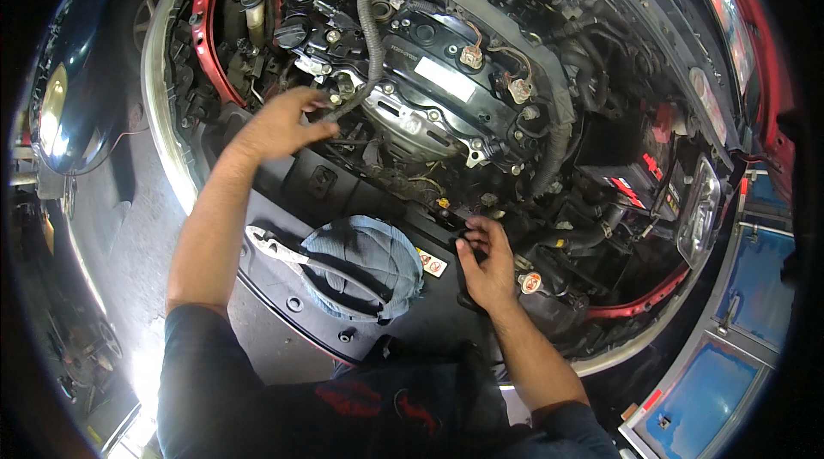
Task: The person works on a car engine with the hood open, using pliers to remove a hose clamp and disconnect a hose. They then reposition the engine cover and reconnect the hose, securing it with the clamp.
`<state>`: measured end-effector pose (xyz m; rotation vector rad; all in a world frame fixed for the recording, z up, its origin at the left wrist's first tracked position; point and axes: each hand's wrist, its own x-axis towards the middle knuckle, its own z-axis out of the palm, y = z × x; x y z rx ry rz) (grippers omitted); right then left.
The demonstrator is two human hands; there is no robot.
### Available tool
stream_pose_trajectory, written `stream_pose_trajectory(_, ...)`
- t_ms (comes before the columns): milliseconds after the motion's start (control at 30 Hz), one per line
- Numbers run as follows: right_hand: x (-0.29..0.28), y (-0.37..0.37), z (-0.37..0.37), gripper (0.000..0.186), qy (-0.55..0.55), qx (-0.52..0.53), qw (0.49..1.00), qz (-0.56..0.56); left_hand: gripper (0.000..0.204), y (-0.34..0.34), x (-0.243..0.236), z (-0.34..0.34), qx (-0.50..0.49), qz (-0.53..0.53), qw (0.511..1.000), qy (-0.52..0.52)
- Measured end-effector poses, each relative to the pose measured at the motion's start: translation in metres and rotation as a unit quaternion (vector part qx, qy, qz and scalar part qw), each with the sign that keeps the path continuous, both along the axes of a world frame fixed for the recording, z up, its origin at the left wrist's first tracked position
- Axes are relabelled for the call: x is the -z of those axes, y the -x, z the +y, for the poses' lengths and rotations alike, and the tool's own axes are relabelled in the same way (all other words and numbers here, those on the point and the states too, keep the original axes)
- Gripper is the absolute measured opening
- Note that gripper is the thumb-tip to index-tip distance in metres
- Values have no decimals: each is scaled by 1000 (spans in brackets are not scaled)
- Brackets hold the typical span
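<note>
My left hand (292,124), fingers curled, grips the lower end of a dark corrugated wire loom (371,26) at the engine's left side. My right hand (485,266) is half curled at the front edge of the engine bay, against something dark that I cannot make out. The engine cover (412,60) lies beyond both hands, with electrical connectors (470,56) on it. Between my forearms, pliers (273,244) and a grey-blue cap (356,257) lie on the black front panel (283,283).
A battery (618,172) and a coolant cap (530,281) are at the right. The red body edge (204,47) borders the bay at left. A dark car (73,81) stands far left, and a blue metal cabinet (747,287) is at far right.
</note>
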<state>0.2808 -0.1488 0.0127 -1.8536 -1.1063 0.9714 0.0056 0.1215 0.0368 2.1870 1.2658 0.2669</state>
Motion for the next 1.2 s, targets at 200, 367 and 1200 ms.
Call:
stream_pose_trajectory(200,-27,-24,-41,35,18,-31,996,-80,39,-9,13,3,-10,-40,999,23)
stream_pose_trajectory(367,-33,-32,-63,35,42,-28,995,-84,34,25,2,9,-23,-70,996,-56)
stream_pose_trajectory(1200,16,-30,-83,22,-80,-57,978,-182,41,25,59,26,15,43,999,8)
